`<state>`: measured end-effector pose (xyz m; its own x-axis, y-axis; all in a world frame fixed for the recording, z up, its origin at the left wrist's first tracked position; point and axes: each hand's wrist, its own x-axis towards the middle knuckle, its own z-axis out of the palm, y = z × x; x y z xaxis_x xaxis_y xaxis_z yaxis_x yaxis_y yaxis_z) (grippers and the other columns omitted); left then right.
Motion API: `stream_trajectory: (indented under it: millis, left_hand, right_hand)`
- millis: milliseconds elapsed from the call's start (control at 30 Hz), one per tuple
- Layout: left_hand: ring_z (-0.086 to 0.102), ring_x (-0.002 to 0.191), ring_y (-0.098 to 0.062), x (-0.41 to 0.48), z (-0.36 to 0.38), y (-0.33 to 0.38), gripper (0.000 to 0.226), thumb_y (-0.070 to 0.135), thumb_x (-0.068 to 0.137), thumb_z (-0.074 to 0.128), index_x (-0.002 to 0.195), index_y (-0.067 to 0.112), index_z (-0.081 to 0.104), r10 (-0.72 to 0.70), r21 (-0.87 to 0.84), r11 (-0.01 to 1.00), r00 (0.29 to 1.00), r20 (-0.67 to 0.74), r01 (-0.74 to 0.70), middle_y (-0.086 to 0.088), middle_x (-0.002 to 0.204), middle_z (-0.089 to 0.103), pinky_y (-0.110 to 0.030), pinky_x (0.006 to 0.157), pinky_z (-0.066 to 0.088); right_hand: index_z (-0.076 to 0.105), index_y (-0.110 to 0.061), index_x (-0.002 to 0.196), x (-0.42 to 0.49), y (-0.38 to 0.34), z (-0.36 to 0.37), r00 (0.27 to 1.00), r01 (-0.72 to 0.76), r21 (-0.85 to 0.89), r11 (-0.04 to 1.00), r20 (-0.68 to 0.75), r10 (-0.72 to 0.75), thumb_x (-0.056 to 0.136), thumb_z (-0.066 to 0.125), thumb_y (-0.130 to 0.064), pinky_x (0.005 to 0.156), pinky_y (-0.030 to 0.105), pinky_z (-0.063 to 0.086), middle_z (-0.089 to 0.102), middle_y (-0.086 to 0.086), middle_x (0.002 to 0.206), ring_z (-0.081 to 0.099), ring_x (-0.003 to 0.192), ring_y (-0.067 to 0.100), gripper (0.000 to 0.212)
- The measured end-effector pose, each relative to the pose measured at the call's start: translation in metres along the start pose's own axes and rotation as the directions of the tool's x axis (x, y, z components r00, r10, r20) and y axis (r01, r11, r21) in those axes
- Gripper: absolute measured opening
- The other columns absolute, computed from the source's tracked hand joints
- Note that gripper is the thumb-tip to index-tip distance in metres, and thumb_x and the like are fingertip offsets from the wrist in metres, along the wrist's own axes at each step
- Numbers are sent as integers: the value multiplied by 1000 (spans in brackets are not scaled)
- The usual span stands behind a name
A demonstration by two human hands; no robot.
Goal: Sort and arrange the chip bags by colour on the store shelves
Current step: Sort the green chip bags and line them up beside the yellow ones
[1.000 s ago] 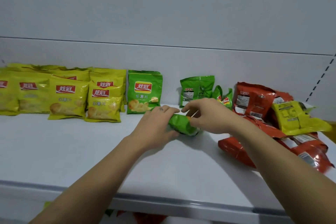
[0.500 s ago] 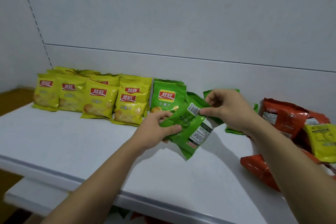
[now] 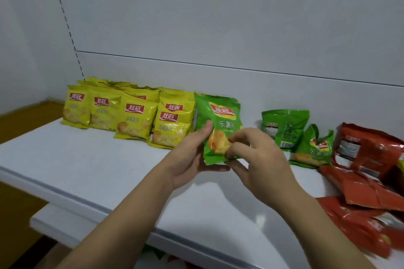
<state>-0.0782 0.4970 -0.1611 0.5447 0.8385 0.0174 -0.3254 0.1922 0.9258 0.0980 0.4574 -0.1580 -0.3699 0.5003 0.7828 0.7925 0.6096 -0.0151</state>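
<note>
Shelf (image 3: 87,170): left hand (image 3: 188,159) and right hand (image 3: 258,159) both grip green bag (image 3: 218,120), upright, just beside yellow row (image 3: 135,120), at least six. Two loose green bags (image 3: 284,126) to the right; red pile (image 3: 367,150) beyond, at least four.

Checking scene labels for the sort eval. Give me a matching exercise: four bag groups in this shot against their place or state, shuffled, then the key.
Column 1
1. yellow bags
2. green bag next to them
3. green bag with its back label showing
4. red bags

Column 2
A. heaped loosely at far right
B. gripped by the left hand and the right hand
C. upright in rows at far left
D. standing upright, untouched, right of the hands

Pairs: 1-C, 2-B, 3-D, 4-A
</note>
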Motion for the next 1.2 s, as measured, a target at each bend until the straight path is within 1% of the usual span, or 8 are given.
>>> stream_trajectory:
  millis: [167,300,400,567,667,767,1100,1200]
  left_hand:
    - [62,110,-28,1,-7,-15,53,47,83,57,128,19,58,49,-40,998,998,37,-48,-11,130,61,-54,92,49]
    - [64,100,-28,7,-12,-24,40,16,90,62,128,7,56,103,59,993,991,-91,-98,-19,122,63,-39,75,57]
    - [65,103,-33,5,-20,-28,42,14,84,68,125,12,59,71,135,989,989,-126,-54,-17,121,66,-47,83,53]
    - [65,108,-35,2,-27,-31,51,11,76,76,124,14,59,40,210,978,982,-182,-1,-12,117,69,-56,86,52]
    - [67,103,-32,4,-24,-29,50,13,76,73,124,12,58,78,149,988,974,-214,-46,-15,117,68,-45,73,59]
    - [67,101,-31,6,-21,-28,48,18,74,72,120,12,60,153,195,976,952,-266,-102,-16,114,69,-41,72,58]
    - [68,98,-20,15,-28,-55,44,50,74,75,112,34,61,169,466,885,936,-310,-5,3,109,69,-45,81,56]
    - [63,97,-5,21,-33,-55,44,45,81,71,118,42,48,291,710,704,903,-316,22,15,111,60,-28,81,55]
  right_hand:
    - [64,-14,71,-7,-1,19,995,-96,-49,994,35,97,62,82,-9,60,32,48,61,8,92,59,77,29,21]
    - [69,-20,79,-12,-1,24,984,-130,78,988,131,119,75,69,-40,78,28,47,61,3,103,57,93,18,20]
    - [70,-22,85,-9,7,22,948,-317,226,921,106,300,81,60,-47,82,25,45,60,-3,106,57,98,11,27]
    - [57,-28,117,8,34,15,755,-655,223,722,237,612,81,71,-43,76,33,51,56,-10,110,59,86,5,41]
    - [55,-29,119,16,43,12,654,-756,385,530,484,581,79,75,-40,67,30,51,67,-8,100,65,76,11,46]
    - [57,-23,123,11,48,14,642,-740,600,303,498,583,82,75,-21,63,32,51,72,0,90,67,73,15,45]
    - [68,-24,95,-17,46,36,639,-754,500,426,411,650,76,79,-16,64,41,51,70,10,85,50,61,14,24]
    - [68,-21,91,-18,56,33,571,-781,477,403,284,770,77,79,-15,63,32,47,71,-3,81,54,62,14,18]
